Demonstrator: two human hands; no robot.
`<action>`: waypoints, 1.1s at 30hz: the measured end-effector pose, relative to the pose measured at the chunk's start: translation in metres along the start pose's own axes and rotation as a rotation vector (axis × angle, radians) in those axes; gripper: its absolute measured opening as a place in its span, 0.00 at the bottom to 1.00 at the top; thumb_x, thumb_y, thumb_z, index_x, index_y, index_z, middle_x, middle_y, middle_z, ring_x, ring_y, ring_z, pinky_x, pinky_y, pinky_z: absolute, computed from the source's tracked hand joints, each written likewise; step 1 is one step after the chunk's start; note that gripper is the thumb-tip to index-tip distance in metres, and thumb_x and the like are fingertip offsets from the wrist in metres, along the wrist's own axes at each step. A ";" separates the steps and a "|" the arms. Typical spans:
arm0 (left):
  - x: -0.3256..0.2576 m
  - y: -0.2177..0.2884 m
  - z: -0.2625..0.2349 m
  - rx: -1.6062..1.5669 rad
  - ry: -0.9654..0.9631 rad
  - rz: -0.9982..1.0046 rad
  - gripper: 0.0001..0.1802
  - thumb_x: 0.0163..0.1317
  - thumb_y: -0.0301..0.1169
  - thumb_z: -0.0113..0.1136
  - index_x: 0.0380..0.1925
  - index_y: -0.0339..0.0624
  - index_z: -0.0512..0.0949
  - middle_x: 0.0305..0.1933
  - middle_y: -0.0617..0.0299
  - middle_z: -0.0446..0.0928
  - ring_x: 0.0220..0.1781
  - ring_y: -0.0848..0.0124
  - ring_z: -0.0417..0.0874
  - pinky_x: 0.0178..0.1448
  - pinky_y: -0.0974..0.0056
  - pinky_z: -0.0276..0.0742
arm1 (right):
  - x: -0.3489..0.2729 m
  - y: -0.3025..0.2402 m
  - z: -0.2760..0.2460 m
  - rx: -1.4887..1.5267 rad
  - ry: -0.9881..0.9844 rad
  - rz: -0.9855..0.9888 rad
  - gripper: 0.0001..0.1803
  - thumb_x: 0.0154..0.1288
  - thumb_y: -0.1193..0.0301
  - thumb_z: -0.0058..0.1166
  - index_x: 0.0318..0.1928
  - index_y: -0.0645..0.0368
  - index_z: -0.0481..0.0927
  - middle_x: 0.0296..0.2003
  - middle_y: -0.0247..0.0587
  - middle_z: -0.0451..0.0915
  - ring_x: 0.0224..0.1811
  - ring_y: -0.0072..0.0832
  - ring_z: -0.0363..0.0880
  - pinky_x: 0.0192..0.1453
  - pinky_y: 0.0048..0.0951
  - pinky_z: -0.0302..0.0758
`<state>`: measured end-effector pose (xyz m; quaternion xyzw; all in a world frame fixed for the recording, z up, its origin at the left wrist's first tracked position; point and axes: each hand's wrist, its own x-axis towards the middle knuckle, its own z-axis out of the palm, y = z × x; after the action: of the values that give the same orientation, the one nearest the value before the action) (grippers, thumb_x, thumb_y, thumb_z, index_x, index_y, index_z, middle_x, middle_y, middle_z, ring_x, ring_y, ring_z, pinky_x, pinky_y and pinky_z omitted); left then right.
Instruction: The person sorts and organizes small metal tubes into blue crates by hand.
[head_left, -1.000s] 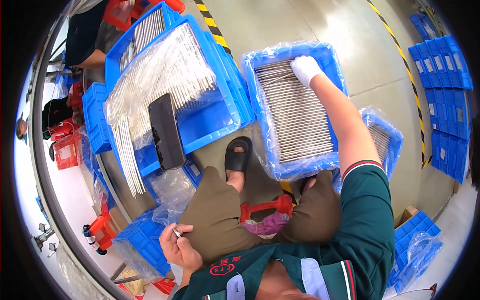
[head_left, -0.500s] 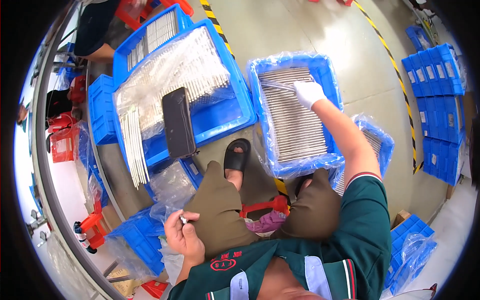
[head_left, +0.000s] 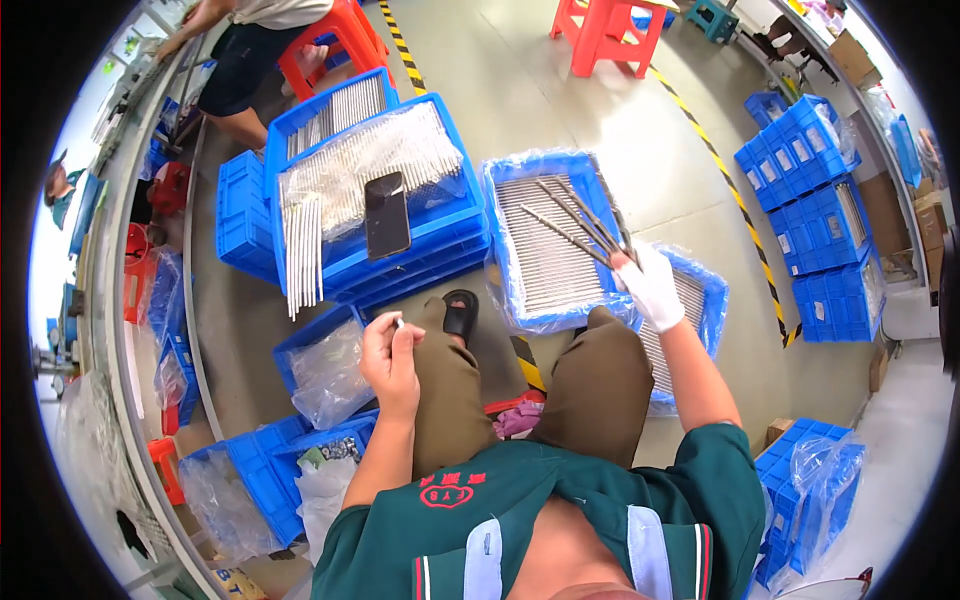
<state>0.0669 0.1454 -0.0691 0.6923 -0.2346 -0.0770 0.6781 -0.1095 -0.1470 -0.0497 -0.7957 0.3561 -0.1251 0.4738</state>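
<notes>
- The right hand (head_left: 648,288), white-gloved, is closed around the near ends of several rods (head_left: 575,222); their far ends fan out ahead and to the left of the grip.
- Below those fanned ends sits a blue crate (head_left: 545,321), plastic-lined, with more rods lying side by side in it.
- Close by the gloved grip, on its right, I see a second crate (head_left: 716,305), also holding rods.
- The left hand (head_left: 390,357), bare, is pinching a small pale piece (head_left: 399,323) between thumb and finger; it's too small for me to make out.
- Ahead of that pinch, a dark phone (head_left: 387,215) lies on the stacked crates (head_left: 440,262).
- Left of the phone, pale rods (head_left: 303,255) jut over the stack's near edge.
- Just right of the pinch is a black slipper (head_left: 459,312).
</notes>
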 end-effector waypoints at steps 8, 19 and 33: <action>-0.002 0.032 0.015 -0.566 -0.206 -0.306 0.17 0.65 0.41 0.49 0.42 0.36 0.72 0.26 0.60 0.73 0.27 0.74 0.71 0.33 0.71 0.66 | -0.108 -0.035 0.029 0.011 -0.055 -0.100 0.10 0.60 0.67 0.51 0.34 0.63 0.74 0.22 0.47 0.73 0.24 0.36 0.73 0.31 0.33 0.69; -0.033 0.035 0.014 -1.025 -0.517 -0.549 0.19 0.64 0.42 0.49 0.40 0.34 0.73 0.22 0.60 0.74 0.24 0.74 0.71 0.33 0.67 0.67 | -0.160 -0.065 0.038 -0.088 -0.076 -0.143 0.10 0.60 0.66 0.51 0.33 0.62 0.75 0.24 0.50 0.74 0.26 0.41 0.73 0.32 0.32 0.69; -0.047 0.045 0.005 -0.800 -0.520 -0.439 0.14 0.59 0.34 0.58 0.40 0.36 0.73 0.29 0.57 0.77 0.30 0.73 0.76 0.38 0.71 0.72 | -0.167 -0.075 0.047 -0.084 -0.022 -0.162 0.08 0.59 0.67 0.53 0.32 0.59 0.74 0.22 0.47 0.75 0.24 0.40 0.74 0.29 0.33 0.69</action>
<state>0.0137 0.1622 -0.0356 0.3700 -0.1969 -0.4700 0.7768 -0.1698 0.0210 0.0118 -0.8422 0.2904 -0.1395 0.4323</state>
